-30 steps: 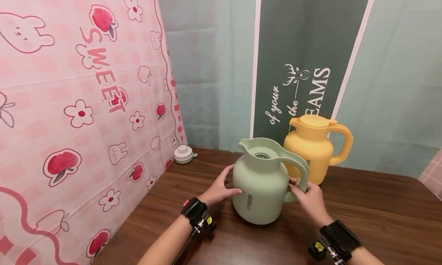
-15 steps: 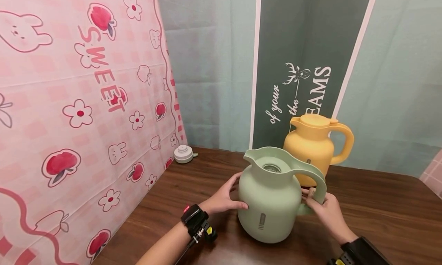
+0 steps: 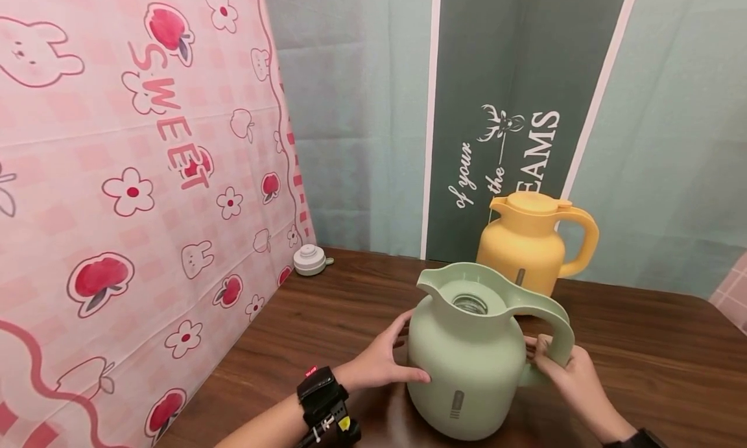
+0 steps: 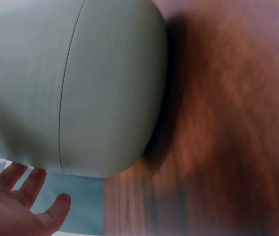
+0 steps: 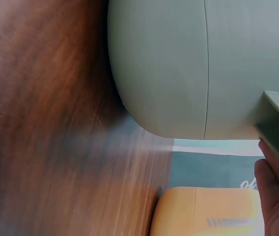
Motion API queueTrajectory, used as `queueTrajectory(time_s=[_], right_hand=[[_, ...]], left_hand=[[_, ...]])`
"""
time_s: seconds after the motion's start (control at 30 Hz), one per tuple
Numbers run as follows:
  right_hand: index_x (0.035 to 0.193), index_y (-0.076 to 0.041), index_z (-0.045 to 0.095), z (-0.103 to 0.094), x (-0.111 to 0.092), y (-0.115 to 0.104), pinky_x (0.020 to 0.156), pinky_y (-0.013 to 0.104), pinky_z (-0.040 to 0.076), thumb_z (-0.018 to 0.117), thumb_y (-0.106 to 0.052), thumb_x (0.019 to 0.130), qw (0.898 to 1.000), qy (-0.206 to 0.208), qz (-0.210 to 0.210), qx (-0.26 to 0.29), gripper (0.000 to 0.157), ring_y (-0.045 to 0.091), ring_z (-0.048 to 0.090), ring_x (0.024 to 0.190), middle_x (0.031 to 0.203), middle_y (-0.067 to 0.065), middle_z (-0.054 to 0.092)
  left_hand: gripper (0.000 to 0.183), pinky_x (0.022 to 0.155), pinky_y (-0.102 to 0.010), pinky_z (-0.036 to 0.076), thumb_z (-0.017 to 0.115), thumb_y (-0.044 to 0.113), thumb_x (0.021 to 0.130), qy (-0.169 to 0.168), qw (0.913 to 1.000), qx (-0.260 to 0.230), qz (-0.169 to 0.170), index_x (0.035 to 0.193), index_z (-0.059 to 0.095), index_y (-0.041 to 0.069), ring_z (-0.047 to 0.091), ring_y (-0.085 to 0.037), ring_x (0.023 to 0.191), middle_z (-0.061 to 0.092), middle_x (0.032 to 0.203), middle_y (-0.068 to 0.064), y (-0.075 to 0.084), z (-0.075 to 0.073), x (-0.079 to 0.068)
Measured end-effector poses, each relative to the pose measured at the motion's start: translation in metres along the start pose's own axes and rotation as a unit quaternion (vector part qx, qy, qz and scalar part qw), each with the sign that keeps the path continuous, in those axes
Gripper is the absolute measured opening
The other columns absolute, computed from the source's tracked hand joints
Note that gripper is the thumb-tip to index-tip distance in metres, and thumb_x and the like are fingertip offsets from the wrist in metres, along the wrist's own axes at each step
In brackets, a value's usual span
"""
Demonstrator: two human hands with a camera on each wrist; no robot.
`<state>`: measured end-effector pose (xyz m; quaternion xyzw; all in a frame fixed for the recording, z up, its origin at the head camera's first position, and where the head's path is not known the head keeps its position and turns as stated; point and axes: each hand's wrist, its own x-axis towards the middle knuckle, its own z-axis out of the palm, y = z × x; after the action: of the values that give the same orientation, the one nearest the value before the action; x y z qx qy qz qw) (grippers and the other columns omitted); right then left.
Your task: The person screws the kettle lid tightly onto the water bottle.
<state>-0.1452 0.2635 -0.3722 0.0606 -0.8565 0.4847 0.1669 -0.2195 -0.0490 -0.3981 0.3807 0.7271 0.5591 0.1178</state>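
Observation:
A light green thermos jug (image 3: 467,364) stands upright at the front of the table, with its round top opening (image 3: 470,303) uncovered and its spout toward the left. My left hand (image 3: 385,360) holds the left side of its body, thumb across the front and fingers round the back. At the right, my right hand (image 3: 569,370) grips the lower part of the handle (image 3: 559,334), its thumb on the handle and the other fingers behind, partly hidden. In the right wrist view, fingers (image 5: 272,184) show just beneath the handle's lower end. The jug's base is right at the tabletop.
Behind the green jug stands a yellow thermos jug (image 3: 522,247) with its lid on, handle to the right. A white stopper (image 3: 310,260) with a small tab lies at the table's back left corner. A pink printed cloth (image 3: 175,240) borders the left side, and blue-green curtains (image 3: 373,143) the back.
The green jug has come nearer and slightly to the right, away from the yellow jug, with both hands on it throughout. The yellow jug and the stopper have stayed put.

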Motion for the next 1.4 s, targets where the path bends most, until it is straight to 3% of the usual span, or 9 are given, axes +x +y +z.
queueTrajectory(time_s=[0.27,0.4,0.57,0.63,0.8,0.9,1.0,1.23,1.4], right_hand=[[0.071,-0.005,0.043,-0.003,-0.015,-0.005,0.063,0.024,0.042,0.050,0.004,0.092,1.000,-0.015,0.000,0.004,0.024,-0.004,0.058,0.097,0.072,0.001,0.054],[0.073,-0.004,0.046,0.000,-0.020,-0.005,0.065,0.021,0.046,0.051,-0.004,0.096,1.000,0.009,0.020,0.004,0.024,-0.006,0.058,0.094,0.079,-0.010,0.062],[0.070,-0.005,0.047,0.004,-0.021,-0.005,0.056,0.022,0.040,0.053,-0.018,0.099,0.998,0.044,0.049,0.005,0.033,0.003,0.051,0.064,0.068,-0.010,0.056],[0.069,-0.006,0.047,0.004,-0.021,-0.005,0.053,0.026,0.036,0.054,-0.020,0.099,0.997,0.051,0.054,0.007,0.033,0.012,0.045,0.059,0.063,-0.001,0.048],[0.069,-0.005,0.042,0.002,-0.020,-0.007,0.053,0.027,0.035,0.053,-0.025,0.099,0.996,0.044,0.073,0.008,0.038,0.014,0.042,0.058,0.059,0.000,0.041],[0.069,-0.006,0.039,0.001,-0.019,-0.007,0.053,0.027,0.034,0.052,-0.030,0.099,0.996,0.032,0.089,0.008,0.041,0.014,0.041,0.057,0.058,-0.001,0.037],[0.069,-0.006,0.039,0.001,-0.018,-0.007,0.053,0.027,0.034,0.053,-0.029,0.099,0.996,0.033,0.083,0.002,0.040,0.013,0.040,0.058,0.058,-0.001,0.037],[0.068,-0.007,0.041,0.002,-0.018,-0.005,0.054,0.025,0.035,0.055,-0.025,0.098,0.996,0.049,0.068,-0.009,0.038,0.010,0.043,0.060,0.061,-0.002,0.044],[0.069,-0.006,0.040,0.002,-0.020,-0.007,0.054,0.025,0.035,0.054,-0.026,0.098,0.996,0.046,0.082,-0.005,0.039,0.010,0.043,0.061,0.061,-0.001,0.043]], left_hand=[[0.091,0.099,-0.037,0.040,0.074,0.049,0.078,-0.005,0.9996,-0.027,-0.004,0.149,0.019,0.034,0.036,-0.017,0.130,0.031,0.146,0.009,0.007,0.011,-0.012],[0.090,0.098,-0.034,0.042,0.075,0.046,0.078,-0.008,0.9985,-0.055,0.002,0.148,0.020,0.034,0.037,-0.018,0.129,0.031,0.145,0.008,0.006,0.013,-0.012],[0.091,0.098,-0.032,0.042,0.075,0.048,0.077,-0.006,0.9977,-0.067,0.005,0.148,0.021,0.034,0.037,-0.014,0.128,0.033,0.144,0.008,0.002,0.013,-0.010],[0.091,0.098,-0.032,0.042,0.075,0.048,0.077,-0.005,0.9977,-0.067,0.009,0.148,0.020,0.034,0.037,-0.014,0.128,0.033,0.144,0.008,0.001,0.014,-0.009],[0.088,0.101,-0.035,0.039,0.067,0.054,0.082,-0.029,0.9986,-0.039,0.021,0.150,0.017,0.030,0.035,-0.018,0.131,0.029,0.148,0.005,-0.001,0.006,-0.006],[0.080,0.105,-0.042,0.033,0.049,0.062,0.089,-0.043,0.9987,0.021,0.018,0.152,0.016,0.025,0.030,-0.020,0.135,0.025,0.152,0.002,-0.005,-0.013,-0.006],[0.076,0.108,-0.049,0.026,0.037,0.064,0.094,-0.019,0.9956,0.092,0.000,0.152,0.018,0.019,0.025,-0.022,0.138,0.022,0.154,-0.003,-0.012,-0.042,-0.003],[0.060,0.109,-0.055,0.020,0.049,0.033,0.099,0.101,0.9737,0.191,-0.072,0.148,0.028,0.006,0.023,-0.035,0.138,0.027,0.151,-0.018,-0.039,-0.121,0.003],[0.064,0.109,-0.054,0.021,0.048,0.042,0.098,0.149,0.9565,0.218,-0.124,0.147,0.030,0.005,0.023,-0.036,0.138,0.028,0.150,-0.021,-0.050,-0.162,0.003]])
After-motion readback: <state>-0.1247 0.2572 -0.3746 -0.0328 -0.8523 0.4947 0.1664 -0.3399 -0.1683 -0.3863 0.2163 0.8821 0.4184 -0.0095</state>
